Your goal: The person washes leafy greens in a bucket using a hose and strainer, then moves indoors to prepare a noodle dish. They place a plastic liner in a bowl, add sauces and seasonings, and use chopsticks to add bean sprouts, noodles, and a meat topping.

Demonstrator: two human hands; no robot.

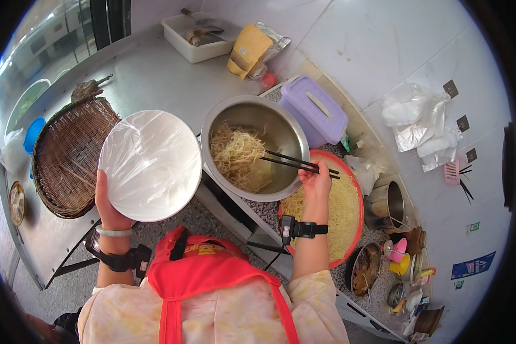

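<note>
My left hand [108,206] holds a round white plate [150,165] by its left rim; clear plastic film or a bag covers the plate, and no food shows on it. My right hand [316,178] grips black chopsticks [290,161] at the right rim of a large stainless steel bowl [256,195]. The chopstick tips are in a clump of bean sprouts [243,148], which look pale and lie in the bowl's left part. Under my right forearm is a red-rimmed round tray [357,189] filled with thin yellow noodles [339,215].
A wicker basket [69,150] with wooden sticks lies left of the plate. Behind stand a white bin [198,51] with utensils, a yellow pouch [249,47] and a purple lidded box [314,107]. A metal pot [385,206] and a sauce pan [365,271] stand to the right.
</note>
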